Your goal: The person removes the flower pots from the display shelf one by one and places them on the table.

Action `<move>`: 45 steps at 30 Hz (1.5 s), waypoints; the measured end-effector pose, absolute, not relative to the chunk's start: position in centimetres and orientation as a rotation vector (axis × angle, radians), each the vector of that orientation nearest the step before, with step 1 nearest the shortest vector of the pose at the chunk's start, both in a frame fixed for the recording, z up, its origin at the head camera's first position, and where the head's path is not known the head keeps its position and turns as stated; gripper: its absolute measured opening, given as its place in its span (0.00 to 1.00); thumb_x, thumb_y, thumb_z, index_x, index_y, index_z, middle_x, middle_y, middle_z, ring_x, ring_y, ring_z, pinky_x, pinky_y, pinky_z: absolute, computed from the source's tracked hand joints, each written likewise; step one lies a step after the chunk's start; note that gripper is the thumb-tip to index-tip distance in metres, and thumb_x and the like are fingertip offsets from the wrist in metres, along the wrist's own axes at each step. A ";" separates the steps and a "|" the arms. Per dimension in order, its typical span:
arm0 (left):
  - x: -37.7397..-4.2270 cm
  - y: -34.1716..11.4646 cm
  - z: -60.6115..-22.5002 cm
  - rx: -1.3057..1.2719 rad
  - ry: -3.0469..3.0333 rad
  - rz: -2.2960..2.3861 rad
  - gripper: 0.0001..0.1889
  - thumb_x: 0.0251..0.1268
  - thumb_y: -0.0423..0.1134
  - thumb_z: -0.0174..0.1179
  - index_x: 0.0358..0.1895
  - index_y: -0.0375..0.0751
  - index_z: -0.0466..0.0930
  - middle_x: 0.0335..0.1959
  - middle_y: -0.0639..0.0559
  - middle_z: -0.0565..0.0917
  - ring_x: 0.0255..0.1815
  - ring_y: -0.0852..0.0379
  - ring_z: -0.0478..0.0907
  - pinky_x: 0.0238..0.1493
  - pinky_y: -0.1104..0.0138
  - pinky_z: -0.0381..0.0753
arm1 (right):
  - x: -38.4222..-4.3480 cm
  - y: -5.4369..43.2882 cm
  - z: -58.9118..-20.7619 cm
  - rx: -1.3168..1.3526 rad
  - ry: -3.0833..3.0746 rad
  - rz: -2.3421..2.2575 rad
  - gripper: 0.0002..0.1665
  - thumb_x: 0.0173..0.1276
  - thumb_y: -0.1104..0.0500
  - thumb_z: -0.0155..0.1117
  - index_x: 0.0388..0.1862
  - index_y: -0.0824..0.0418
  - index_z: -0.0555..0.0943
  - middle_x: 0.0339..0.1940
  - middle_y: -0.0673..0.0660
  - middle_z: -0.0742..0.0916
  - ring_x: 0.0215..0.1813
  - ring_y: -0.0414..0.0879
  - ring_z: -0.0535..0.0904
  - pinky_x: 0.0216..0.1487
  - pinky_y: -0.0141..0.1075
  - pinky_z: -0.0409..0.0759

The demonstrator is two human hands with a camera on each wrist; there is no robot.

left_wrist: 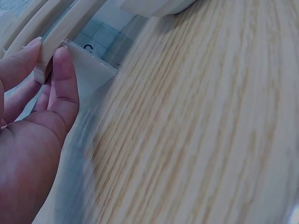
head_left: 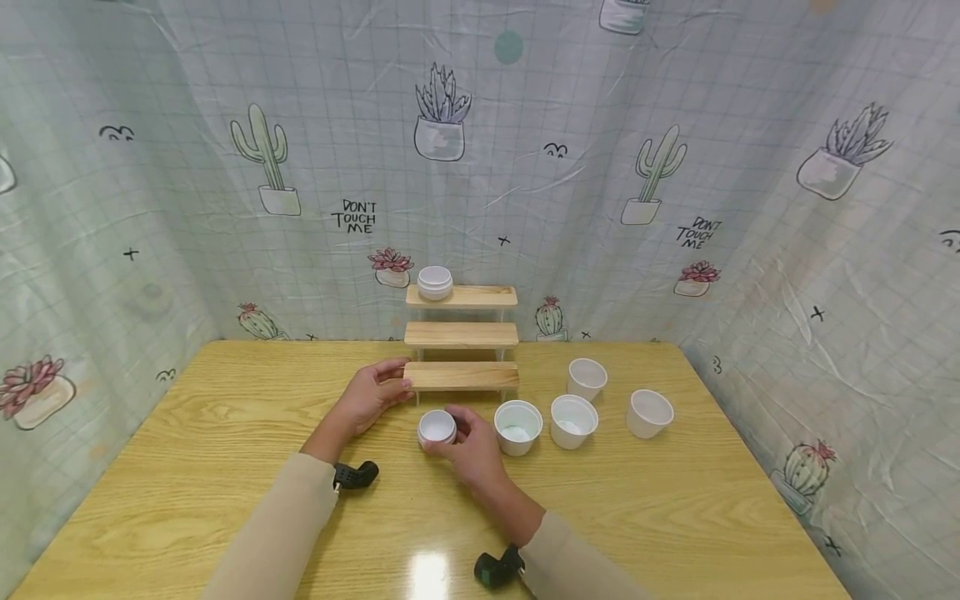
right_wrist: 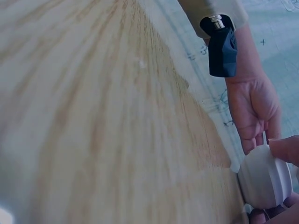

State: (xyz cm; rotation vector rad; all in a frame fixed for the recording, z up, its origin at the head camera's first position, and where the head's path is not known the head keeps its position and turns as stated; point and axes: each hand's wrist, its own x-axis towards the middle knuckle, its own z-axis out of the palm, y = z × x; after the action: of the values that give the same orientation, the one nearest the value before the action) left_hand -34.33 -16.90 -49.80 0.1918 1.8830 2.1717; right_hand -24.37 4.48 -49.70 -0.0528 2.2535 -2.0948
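Note:
A three-step wooden display stand (head_left: 465, 377) stands at the back of the table. My left hand (head_left: 369, 397) pinches the left end of its lowest board, with thumb and fingers around the edge in the left wrist view. In front of the stand, my right hand (head_left: 477, 452) grips a small white round jar (head_left: 437, 426) from its right side. That jar (right_wrist: 264, 179) sits on or just above the tabletop in the right wrist view; I cannot tell which. A similar white jar (head_left: 435, 283) rests on the left of the top step.
Right of my right hand stand white plastic cups: a near one (head_left: 517, 428), one beside it (head_left: 574, 422), one behind (head_left: 587, 379) and one farther right (head_left: 650, 413). The two nearest have something pale at the bottom. A printed curtain (head_left: 480, 192) surrounds the wooden table (head_left: 225, 467).

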 end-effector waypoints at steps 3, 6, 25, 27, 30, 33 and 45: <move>-34.3 -16.9 -49.9 0.196 1.882 2.170 0.31 0.75 0.26 0.57 0.77 0.26 0.58 0.50 0.48 0.69 0.43 0.62 0.82 0.54 0.70 0.89 | -24.4 4.5 -49.9 -0.057 2.263 -2.085 0.37 0.54 0.68 0.82 0.64 0.68 0.78 0.61 0.64 0.84 0.65 0.55 0.81 0.66 0.43 0.84; -34.3 -16.8 -49.8 0.204 1.865 2.182 0.32 0.74 0.25 0.57 0.77 0.25 0.57 0.50 0.48 0.70 0.43 0.62 0.81 0.55 0.70 0.88 | -24.5 4.6 -50.0 -0.071 2.267 -2.092 0.36 0.54 0.69 0.82 0.63 0.68 0.78 0.60 0.65 0.84 0.64 0.55 0.81 0.64 0.42 0.85; -34.3 -16.9 -49.5 0.204 1.891 2.152 0.32 0.75 0.26 0.57 0.77 0.25 0.56 0.53 0.45 0.70 0.44 0.61 0.82 0.55 0.70 0.88 | -23.8 4.7 -49.8 -0.087 2.213 -2.159 0.36 0.52 0.71 0.81 0.62 0.68 0.79 0.58 0.65 0.85 0.62 0.54 0.82 0.64 0.43 0.86; -34.2 -16.9 -49.4 0.203 1.892 2.151 0.32 0.75 0.26 0.56 0.77 0.24 0.56 0.53 0.45 0.70 0.44 0.61 0.82 0.55 0.70 0.88 | -23.7 4.7 -49.7 -0.090 2.202 -2.160 0.36 0.53 0.70 0.81 0.62 0.69 0.79 0.59 0.65 0.85 0.62 0.55 0.82 0.64 0.43 0.86; -34.2 -16.9 -49.4 0.209 1.889 2.153 0.32 0.75 0.25 0.56 0.77 0.24 0.56 0.53 0.45 0.70 0.43 0.61 0.82 0.55 0.70 0.88 | -23.4 4.8 -49.6 -0.095 2.204 -2.151 0.37 0.54 0.69 0.81 0.63 0.68 0.78 0.60 0.65 0.85 0.62 0.55 0.82 0.64 0.43 0.86; -34.2 -16.9 -49.4 0.220 1.893 2.148 0.32 0.75 0.26 0.56 0.77 0.24 0.56 0.53 0.45 0.71 0.44 0.61 0.82 0.55 0.71 0.88 | -23.1 4.8 -49.4 -0.103 2.218 -2.132 0.36 0.54 0.68 0.82 0.63 0.68 0.79 0.59 0.64 0.85 0.61 0.54 0.83 0.63 0.43 0.87; -34.2 -16.8 -49.3 0.214 1.923 2.129 0.31 0.75 0.25 0.55 0.77 0.26 0.58 0.54 0.45 0.71 0.44 0.61 0.83 0.56 0.69 0.88 | -22.3 5.3 -48.7 -0.151 2.188 -2.142 0.37 0.55 0.68 0.82 0.64 0.68 0.78 0.60 0.65 0.84 0.61 0.54 0.83 0.61 0.40 0.87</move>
State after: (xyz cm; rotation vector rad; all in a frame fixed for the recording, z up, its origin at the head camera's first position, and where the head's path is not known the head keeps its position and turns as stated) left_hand -34.24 -16.78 -49.35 0.2143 1.9230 2.1289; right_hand -22.27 5.26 -48.73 -0.1506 2.1877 -2.1417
